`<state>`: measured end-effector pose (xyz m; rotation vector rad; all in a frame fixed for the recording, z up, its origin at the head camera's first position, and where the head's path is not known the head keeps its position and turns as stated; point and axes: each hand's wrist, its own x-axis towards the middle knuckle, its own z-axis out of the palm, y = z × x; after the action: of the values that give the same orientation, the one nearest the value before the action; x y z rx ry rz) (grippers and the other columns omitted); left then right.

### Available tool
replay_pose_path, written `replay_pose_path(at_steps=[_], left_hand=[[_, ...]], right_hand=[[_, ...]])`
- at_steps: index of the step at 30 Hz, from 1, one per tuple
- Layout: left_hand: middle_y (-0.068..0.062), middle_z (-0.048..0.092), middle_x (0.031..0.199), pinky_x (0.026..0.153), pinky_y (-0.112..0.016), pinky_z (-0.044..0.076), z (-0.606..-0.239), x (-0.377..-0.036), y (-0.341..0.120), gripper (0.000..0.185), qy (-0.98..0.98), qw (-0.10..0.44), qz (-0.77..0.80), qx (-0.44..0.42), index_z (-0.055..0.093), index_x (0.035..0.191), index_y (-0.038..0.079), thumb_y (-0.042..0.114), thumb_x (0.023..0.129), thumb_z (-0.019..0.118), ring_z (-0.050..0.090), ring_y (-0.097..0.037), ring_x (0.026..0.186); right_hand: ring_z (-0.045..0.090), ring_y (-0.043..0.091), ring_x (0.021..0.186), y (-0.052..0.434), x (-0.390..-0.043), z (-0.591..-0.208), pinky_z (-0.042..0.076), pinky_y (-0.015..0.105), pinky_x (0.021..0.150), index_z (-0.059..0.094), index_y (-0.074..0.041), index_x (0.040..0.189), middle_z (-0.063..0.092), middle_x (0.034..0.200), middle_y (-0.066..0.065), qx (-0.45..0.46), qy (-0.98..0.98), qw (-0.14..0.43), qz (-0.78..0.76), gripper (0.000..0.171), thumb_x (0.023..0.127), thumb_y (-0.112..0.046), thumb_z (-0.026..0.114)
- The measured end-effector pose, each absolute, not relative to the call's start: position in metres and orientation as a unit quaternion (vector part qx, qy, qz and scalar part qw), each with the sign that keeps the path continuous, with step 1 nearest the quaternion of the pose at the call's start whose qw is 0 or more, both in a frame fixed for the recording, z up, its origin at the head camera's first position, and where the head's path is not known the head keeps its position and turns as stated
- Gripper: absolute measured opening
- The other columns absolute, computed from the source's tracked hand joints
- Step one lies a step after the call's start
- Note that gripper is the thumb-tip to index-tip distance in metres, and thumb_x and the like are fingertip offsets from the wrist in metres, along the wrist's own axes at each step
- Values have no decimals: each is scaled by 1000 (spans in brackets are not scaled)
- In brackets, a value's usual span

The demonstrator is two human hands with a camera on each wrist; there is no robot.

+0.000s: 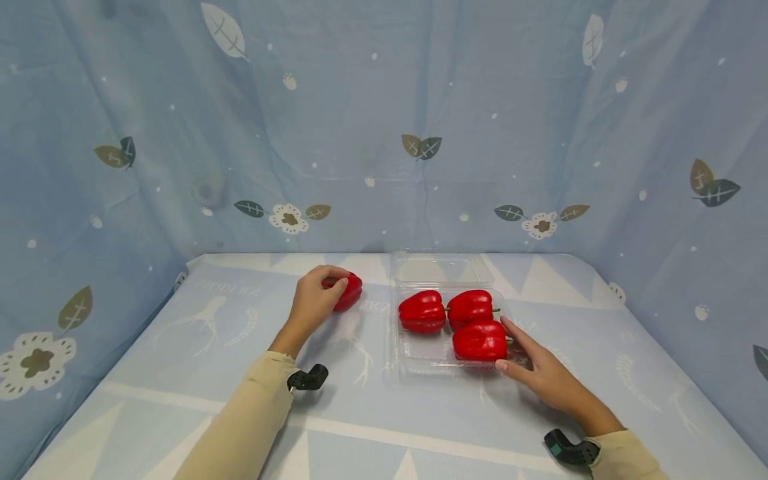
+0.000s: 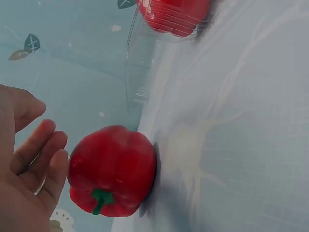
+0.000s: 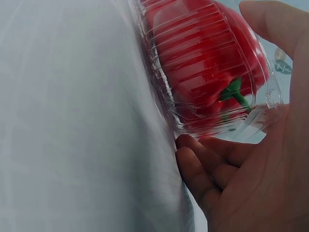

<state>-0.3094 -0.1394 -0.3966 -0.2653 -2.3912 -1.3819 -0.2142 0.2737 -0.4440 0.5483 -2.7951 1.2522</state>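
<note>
My left hand (image 1: 312,303) hovers at a red bell pepper (image 1: 351,293) on the cloth, left of a clear plastic container (image 1: 423,345). In the left wrist view, its relaxed fingers (image 2: 59,171) lie beside this pepper, whose green stem points toward the camera, and do not wrap round it. Three more red bell peppers sit inside the container: one at left (image 1: 423,312), one at back right (image 1: 471,308) and one at front right (image 1: 480,341). My right hand (image 1: 546,377) rests at the container's front right corner, thumb and fingers spread about it.
The container's clear lid (image 1: 441,270) lies folded back toward the wall. A pale patterned cloth (image 1: 360,407) covers the table, and a blue curtain (image 1: 372,120) with leaves and flowers hangs behind and at both sides. Each wrist wears a dark band (image 1: 308,378).
</note>
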Motion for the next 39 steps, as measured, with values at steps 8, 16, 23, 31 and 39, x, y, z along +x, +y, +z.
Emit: replay_pose_path(at_steps=[8,16,23,31,39], left_hand=[[0,63,107,82,-36,54,-399,-313,-146,15,-849,202,-483,-69,68,104,13,18,90,64,59,-19,97],[-5,55,118,89,-43,51,-403,-319,-151,27,-867,168,-469,-28,63,114,12,22,88,65,50,-25,112],[-13,45,132,90,-46,50,-408,-325,-155,54,-890,107,-443,-13,51,133,12,26,84,70,44,-31,121],[-12,43,133,89,-48,50,-410,-328,-154,61,-900,69,-431,-9,47,136,14,26,83,73,43,-31,121],[-13,42,131,90,-49,50,-415,-332,-152,64,-902,69,-426,-26,45,137,13,25,81,74,43,-32,121]], right_hand=[[56,24,115,273,-215,-444,50,39,90,20,-20,153,37,148,11,171,-897,4,408,77,91,-39,62],[57,23,114,274,-217,-442,50,40,90,20,-20,153,39,147,11,182,-902,20,391,76,91,-39,61],[56,23,114,274,-217,-444,50,37,90,21,-20,153,39,146,11,180,-899,15,399,76,91,-38,62],[56,23,114,274,-216,-445,50,36,89,21,-20,152,41,145,11,182,-897,18,402,76,91,-38,62],[56,20,114,279,-217,-447,48,38,93,21,-22,153,42,145,9,187,-900,25,394,75,91,-37,61]])
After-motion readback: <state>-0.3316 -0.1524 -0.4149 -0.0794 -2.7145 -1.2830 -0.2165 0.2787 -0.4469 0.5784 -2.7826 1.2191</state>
